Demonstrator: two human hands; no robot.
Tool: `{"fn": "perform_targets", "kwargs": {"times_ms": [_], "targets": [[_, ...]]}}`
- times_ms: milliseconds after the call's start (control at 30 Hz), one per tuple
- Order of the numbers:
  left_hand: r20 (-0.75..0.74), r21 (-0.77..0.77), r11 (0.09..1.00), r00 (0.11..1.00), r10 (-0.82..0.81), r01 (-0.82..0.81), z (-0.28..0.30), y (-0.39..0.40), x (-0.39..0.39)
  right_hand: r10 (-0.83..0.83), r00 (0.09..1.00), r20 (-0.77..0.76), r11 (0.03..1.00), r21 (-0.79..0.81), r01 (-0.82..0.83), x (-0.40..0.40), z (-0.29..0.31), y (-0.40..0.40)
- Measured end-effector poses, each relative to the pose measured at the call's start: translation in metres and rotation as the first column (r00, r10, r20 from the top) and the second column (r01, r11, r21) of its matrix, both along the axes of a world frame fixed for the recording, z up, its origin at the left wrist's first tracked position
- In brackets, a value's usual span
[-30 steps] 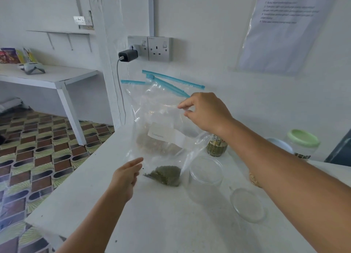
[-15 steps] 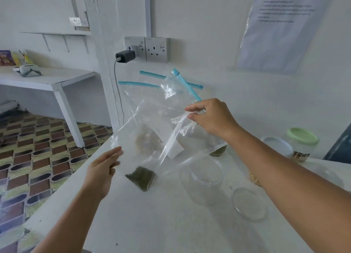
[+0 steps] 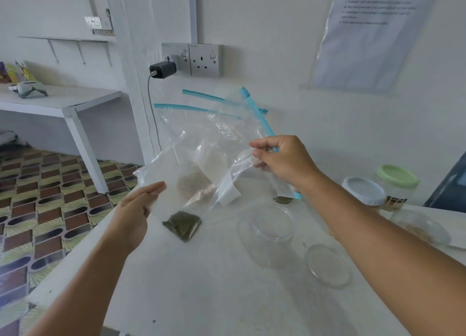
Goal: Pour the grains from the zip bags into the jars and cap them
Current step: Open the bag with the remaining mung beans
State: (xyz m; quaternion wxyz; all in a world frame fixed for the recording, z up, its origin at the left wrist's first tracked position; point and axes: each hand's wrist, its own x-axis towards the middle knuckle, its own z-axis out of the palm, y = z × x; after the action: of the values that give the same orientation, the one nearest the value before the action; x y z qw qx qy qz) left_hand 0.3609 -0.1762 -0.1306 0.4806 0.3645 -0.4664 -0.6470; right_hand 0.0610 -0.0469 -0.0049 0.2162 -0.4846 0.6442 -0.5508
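1. Our right hand (image 3: 285, 162) is up over the white table (image 3: 201, 298), thumb and fingers curled and pinching the clear zip bag (image 3: 201, 159) near its blue zip strip (image 3: 254, 111).
2. The bag hangs tilted in the air, and its green grains (image 3: 183, 225) are gathered in the lowest corner, just above the tabletop.
3. Our left hand (image 3: 136, 209) is at the bag's lower left edge, fingers straight and together; we cannot tell whether they touch the plastic or sit just beside it.
4. An open clear jar (image 3: 269, 234) stands on the table to the right of the grain corner, beneath our right wrist.
5. Its clear lid (image 3: 327, 265) lies flat just beside it.
6. More zip bags stand against the wall behind.
7. A white-lidded jar (image 3: 364, 191) and a green-lidded jar (image 3: 398, 181) sit at far right.
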Motion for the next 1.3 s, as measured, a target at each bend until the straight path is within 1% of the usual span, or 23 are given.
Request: {"fn": "perform_targets", "kwargs": {"times_ms": [100, 133, 200, 267, 400, 467, 600, 733, 933, 1100, 1200, 1300], "targets": [[0.066, 0.086, 0.994, 0.995, -0.078, 0.072, -0.014, 0.005, -0.001, 0.029, 0.998, 0.049, 1.000, 0.004, -0.030, 0.004, -0.003, 0.000], [0.071, 0.115, 0.991, 0.995, -0.076, 0.068, -0.018, 0.007, -0.001, 0.033, 0.998, 0.060, 0.999, 0.007, -0.033, 0.005, -0.003, -0.001], [0.057, 0.124, 0.992, 0.998, -0.018, 0.010, -0.022, 0.007, -0.001, 0.037, 0.996, 0.076, 0.999, 0.010, -0.038, 0.006, -0.003, -0.001], [0.026, 0.088, 0.995, 0.999, 0.044, -0.047, -0.017, 0.005, -0.002, 0.039, 0.996, 0.084, 0.999, 0.005, -0.039, 0.005, -0.001, 0.001], [-0.044, 0.027, 0.986, 0.985, 0.167, -0.166, 0.011, -0.004, 0.004, 0.037, 0.992, 0.119, 0.999, 0.008, -0.038, 0.000, 0.000, 0.006], [-0.055, 0.010, 0.985, 0.983, 0.175, -0.175, 0.023, -0.007, 0.007, 0.045, 0.994, 0.098, 0.998, 0.033, -0.049, -0.005, -0.005, 0.010], [-0.058, 0.005, 0.989, 0.988, 0.146, -0.146, 0.033, -0.004, 0.008, 0.110, 0.983, 0.150, 0.992, 0.049, -0.119, -0.015, -0.023, 0.021], [-0.026, -0.044, 0.985, 0.986, 0.166, -0.167, 0.045, -0.006, 0.001, 0.110, 0.964, 0.244, 0.994, -0.024, -0.107, -0.022, -0.036, 0.026], [-0.008, -0.156, 0.963, 0.976, 0.220, -0.218, 0.082, -0.008, -0.006, 0.109, 0.942, 0.318, 0.985, -0.158, -0.061, -0.019, -0.040, 0.025], [-0.005, -0.211, 0.939, 0.961, 0.277, -0.271, 0.115, -0.009, -0.007, 0.132, 0.921, 0.367, 0.976, -0.210, -0.057, -0.013, -0.037, 0.022], [0.014, -0.255, 0.926, 0.956, 0.292, -0.279, 0.128, -0.011, -0.008, 0.154, 0.922, 0.356, 0.973, -0.215, -0.080, -0.010, -0.042, 0.025], [0.065, -0.298, 0.915, 0.951, 0.303, -0.271, 0.136, -0.014, -0.008, 0.138, 0.954, 0.265, 0.984, -0.148, -0.101, -0.012, -0.050, 0.029]]}}
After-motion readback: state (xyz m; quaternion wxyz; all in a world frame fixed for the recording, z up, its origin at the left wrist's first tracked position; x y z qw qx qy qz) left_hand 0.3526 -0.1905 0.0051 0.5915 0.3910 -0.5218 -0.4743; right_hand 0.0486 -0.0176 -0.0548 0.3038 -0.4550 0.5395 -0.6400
